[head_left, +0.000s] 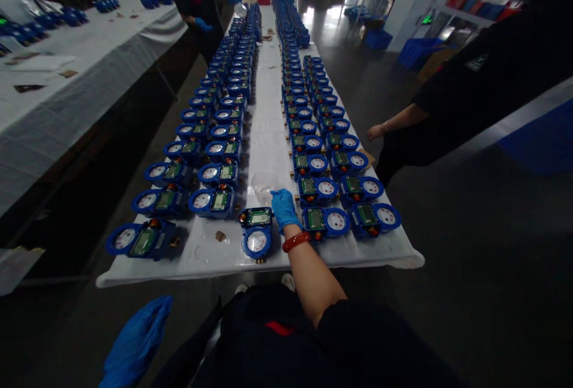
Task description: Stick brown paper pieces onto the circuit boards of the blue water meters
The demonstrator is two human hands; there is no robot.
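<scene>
My right hand (pixel 285 208), in a blue glove, reaches over the white-covered table with its fingers curled together at the edge of a clear plastic bowl-like piece (pixel 263 186). That see-through piece is faint, so its exact shape is hard to make out. Just left of the hand, a blue water meter (pixel 257 233) stands apart, its small screen and green circuit board away from me and its round white dial toward me. My left hand (pixel 136 340), gloved too, is low at the left, off the table, fingers stretched out with nothing visible in them.
Rows of blue meters (pixel 219 200) line both sides of the table (pixel 268 137). A brown scrap (pixel 220 236) lies near the front edge. One co-worker (pixel 194 3) stands at the far left side, another person (pixel 470 83) at the right. A second table (pixel 102 48) runs along the left.
</scene>
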